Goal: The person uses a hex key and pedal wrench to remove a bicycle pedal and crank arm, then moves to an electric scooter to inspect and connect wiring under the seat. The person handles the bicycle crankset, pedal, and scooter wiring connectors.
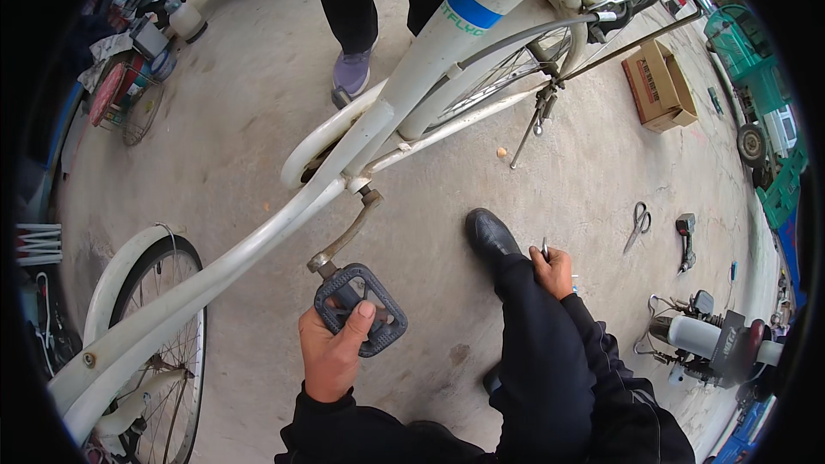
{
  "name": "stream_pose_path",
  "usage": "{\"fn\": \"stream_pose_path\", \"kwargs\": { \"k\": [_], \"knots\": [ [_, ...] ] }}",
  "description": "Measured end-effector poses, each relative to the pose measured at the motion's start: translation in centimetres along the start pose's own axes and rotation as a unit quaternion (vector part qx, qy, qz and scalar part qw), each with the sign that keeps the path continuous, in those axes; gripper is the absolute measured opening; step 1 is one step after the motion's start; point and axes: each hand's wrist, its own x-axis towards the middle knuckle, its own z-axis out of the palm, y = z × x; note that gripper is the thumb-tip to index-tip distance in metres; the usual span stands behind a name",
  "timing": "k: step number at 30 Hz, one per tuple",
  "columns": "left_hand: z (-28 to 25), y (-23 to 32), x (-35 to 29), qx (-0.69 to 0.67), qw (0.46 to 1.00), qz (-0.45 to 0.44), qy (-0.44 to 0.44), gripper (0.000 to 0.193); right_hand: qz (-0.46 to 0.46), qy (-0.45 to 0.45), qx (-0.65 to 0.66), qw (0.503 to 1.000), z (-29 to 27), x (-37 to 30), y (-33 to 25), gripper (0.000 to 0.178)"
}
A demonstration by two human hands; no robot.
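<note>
Bare grey concrete floor (249,206) spreads beneath a black, square-framed plastic pedal (344,296), which sits just below the middle of the view. The left hand (333,357) is clamped on its near edge, thumb on top, a grip that probably steadies the pedal and stops it turning. Toward twelve o'clock, a rust-stained metal crank (352,236) joins the pedal to a white tubular bicycle frame (378,125).

Between two and three o'clock from the pedal, the right hand (554,271) has its fingers together around a small shiny metal piece (545,247), mostly hidden; it is beside the bent leg, perhaps for support.

Farther out, grey metal scissors (638,225) lie at two o'clock from that hand, likely left within reach. Toward two o'clock stands a brown cardboard box (657,86); at twelve o'clock, another person's purple shoe (352,71) appears beyond the frame.
</note>
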Motion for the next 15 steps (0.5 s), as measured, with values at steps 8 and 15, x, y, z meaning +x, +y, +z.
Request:
{"fn": "stream_pose_path", "kwargs": {
  "k": [8,15],
  "knots": [
    [11.9,-2.0,8.7,0.159,0.976,0.084,-0.126,0.062,0.007,0.064,0.011,0.998,0.1,-2.0,0.7,0.050],
    [-1.6,2.0,5.6,0.608,0.697,0.380,0.030,0.049,0.042,0.099,0.031,0.994,-2.2,-7.3,1.8,0.051]
  ]
}}
